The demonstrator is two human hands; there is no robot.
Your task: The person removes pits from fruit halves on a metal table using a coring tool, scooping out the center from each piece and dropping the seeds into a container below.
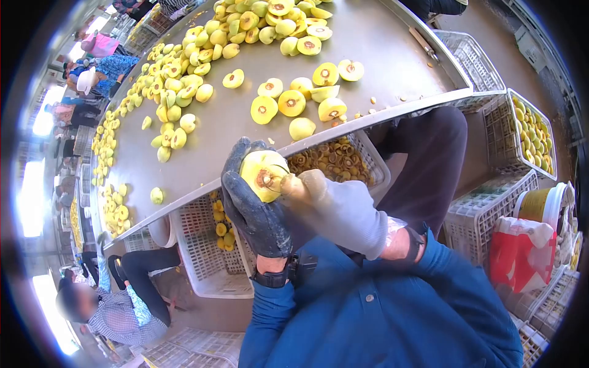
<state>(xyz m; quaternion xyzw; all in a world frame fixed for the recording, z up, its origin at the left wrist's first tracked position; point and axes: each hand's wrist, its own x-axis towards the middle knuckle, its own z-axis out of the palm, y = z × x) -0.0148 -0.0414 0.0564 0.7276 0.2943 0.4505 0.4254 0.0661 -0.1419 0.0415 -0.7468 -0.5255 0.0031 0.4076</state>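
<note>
My left hand (254, 208), in a dark, dirt-smeared glove, holds a yellow peach half (265, 175) with its cut face and brown-red pit hollow turned up. In a pale grey glove, my right hand (334, 205) has its fingers closed at the right edge of that half, touching the pit area. A thin dark curved edge shows by its fingertips; the rest of whatever it grips is hidden. Just beyond my hands, several peach halves (291, 103) lie on the metal table (227, 126), some showing red-brown centres.
A large heap of peach halves (245, 24) covers the table's far side. Below the rim stand a crate of pits (331, 161) and a white crate (205, 245). A knife-like tool (423, 44) lies at the right. Another person (123, 313) sits at left; a full crate (532, 135) stands right.
</note>
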